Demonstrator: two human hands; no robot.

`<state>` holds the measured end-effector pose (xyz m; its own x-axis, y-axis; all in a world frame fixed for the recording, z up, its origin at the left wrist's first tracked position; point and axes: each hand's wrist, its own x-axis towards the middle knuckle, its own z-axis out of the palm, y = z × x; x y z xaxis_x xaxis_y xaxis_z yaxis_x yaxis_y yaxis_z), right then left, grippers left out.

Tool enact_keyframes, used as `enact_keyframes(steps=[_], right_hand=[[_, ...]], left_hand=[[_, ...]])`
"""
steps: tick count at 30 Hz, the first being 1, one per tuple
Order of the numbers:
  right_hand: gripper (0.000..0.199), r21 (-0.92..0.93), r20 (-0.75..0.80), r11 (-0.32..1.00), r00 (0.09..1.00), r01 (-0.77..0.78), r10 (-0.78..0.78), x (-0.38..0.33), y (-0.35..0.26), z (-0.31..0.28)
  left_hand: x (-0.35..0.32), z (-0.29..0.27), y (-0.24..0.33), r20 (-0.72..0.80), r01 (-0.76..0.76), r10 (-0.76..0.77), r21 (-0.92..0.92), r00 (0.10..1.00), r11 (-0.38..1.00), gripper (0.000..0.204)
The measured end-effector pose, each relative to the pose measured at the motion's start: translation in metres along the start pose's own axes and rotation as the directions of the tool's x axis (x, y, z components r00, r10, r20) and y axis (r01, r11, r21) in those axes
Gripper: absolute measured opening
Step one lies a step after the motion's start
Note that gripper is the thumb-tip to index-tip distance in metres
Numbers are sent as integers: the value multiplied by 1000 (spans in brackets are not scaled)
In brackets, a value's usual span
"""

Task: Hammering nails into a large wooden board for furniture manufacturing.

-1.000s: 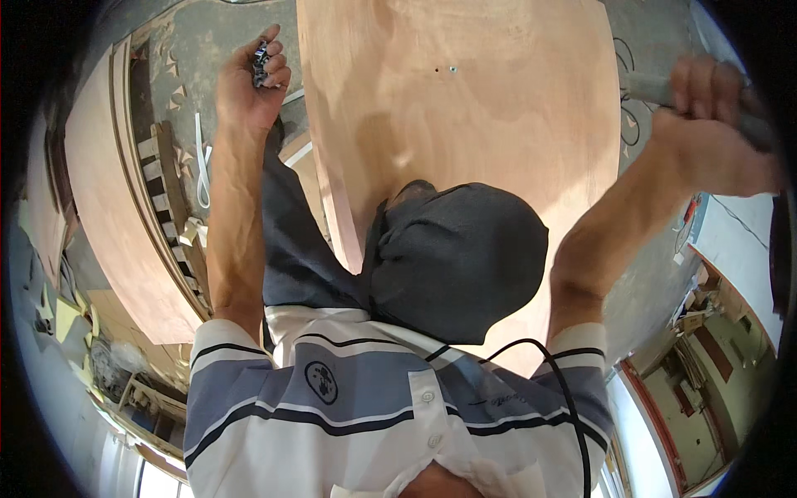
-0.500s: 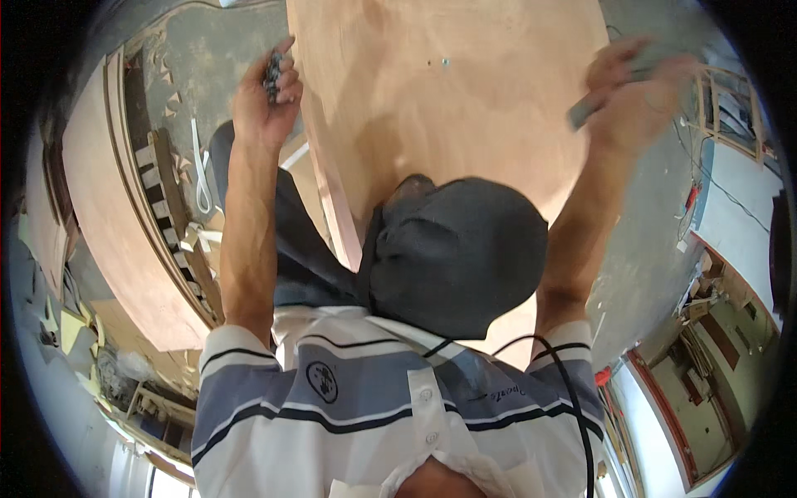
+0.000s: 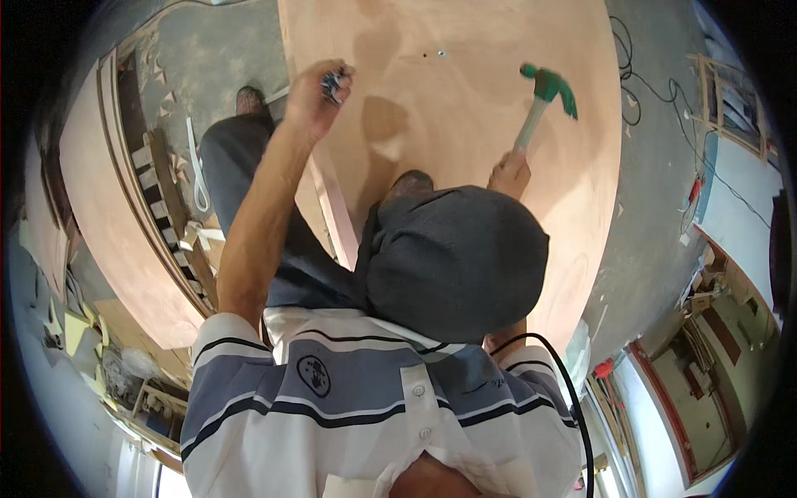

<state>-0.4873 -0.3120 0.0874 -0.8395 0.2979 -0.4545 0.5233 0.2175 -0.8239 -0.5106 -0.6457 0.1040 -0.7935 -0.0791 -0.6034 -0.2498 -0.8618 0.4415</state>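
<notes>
My right hand (image 3: 509, 174) is wrapped round the pale handle of a claw hammer (image 3: 531, 116). Its green head hangs above a large light-brown wooden board (image 3: 490, 25). In my left hand (image 3: 314, 100), curled over the board's left edge area, is a clump of small dark metal pieces (image 3: 332, 85); their exact kind is too small to tell. Farther up the board are a small dark hole (image 3: 425, 56) and, beside it, a little shiny metal piece (image 3: 442, 54). My right forearm is mostly hidden behind my dark-trousered knee.
My bent knee (image 3: 457, 257) and one shoe (image 3: 411, 183) are over the board. Stacked wooden panels (image 3: 124, 216) lie at left, near a white strap (image 3: 198, 174) and wood scraps. Black cable (image 3: 627, 66) runs along the floor at right, by a wooden frame (image 3: 722, 108).
My right hand has come inward and down from the far right, with the hammer now plainly visible. The left hand has moved right, over the board, still closed on the metal pieces.
</notes>
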Motion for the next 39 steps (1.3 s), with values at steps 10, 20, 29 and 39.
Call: enact_keyframes(steps=[10,20,29,39], right_hand=[[42,-399,1,915,998,61,-66,-24,94,-50],[37,-347,-11,930,991,118,-130,-24,99,-46],[38,-226,-9,966,991,126,-131,-21,126,-43],[37,-220,-8,972,997,76,-80,-23,124,-42]], left_hand=[[98,15,-66,-46,235,-232,99,972,967,5],[127,33,-82,-131,182,-142,383,981,906,6],[142,30,-93,47,-152,209,839,977,523,16],[135,33,-93,278,-331,283,930,918,158,17]])
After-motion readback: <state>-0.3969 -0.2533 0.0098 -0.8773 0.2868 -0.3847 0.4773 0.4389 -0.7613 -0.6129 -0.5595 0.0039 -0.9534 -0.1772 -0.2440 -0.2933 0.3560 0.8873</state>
